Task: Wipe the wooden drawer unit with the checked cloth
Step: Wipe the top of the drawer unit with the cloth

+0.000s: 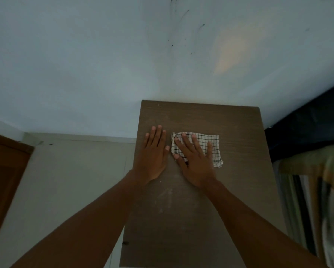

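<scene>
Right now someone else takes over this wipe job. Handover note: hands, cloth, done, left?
Left hand: open, flat on the bare top of the wooden drawer unit, just left of the checked cloth.
Right hand: open, fingers spread, pressing the folded cloth onto the middle of the top.
Done: cannot tell how much is wiped.
Left: pale dusty smears show on the near part of the top; the drawers are out of view.

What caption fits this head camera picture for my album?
The right hand presses a folded checked cloth flat on the wooden drawer unit; left hand rests beside it.
</scene>
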